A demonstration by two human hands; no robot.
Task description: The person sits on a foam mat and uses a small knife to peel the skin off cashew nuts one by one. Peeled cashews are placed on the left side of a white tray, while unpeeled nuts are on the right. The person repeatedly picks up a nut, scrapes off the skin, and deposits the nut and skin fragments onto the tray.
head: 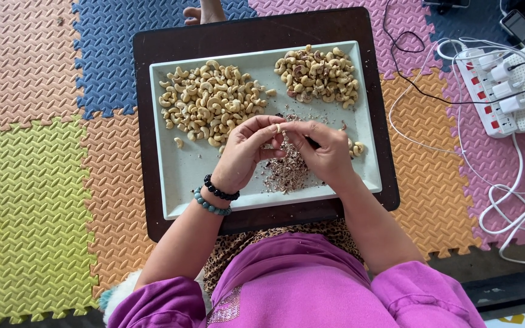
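Under my hands sits the dark board [153, 91] carrying the pale tray [180, 176]. Beyond my left hand [244, 155] lies the peeled cashew pile [211, 103]; beyond my right hand [323, 152], the browner unpeeled pile [318, 74]. Both hands pinch one cashew [281, 128] between fingertips, over the husk scraps [287, 170]. I judge peeling is underway; finishing calls for careful fingertip rubbing.

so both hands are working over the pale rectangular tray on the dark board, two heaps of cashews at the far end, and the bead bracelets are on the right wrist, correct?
Not quite: the head view shows the black and teal bead bracelets on the left wrist. The left hand and right hand do meet over the pale rectangular tray, with both cashew heaps at its far end.
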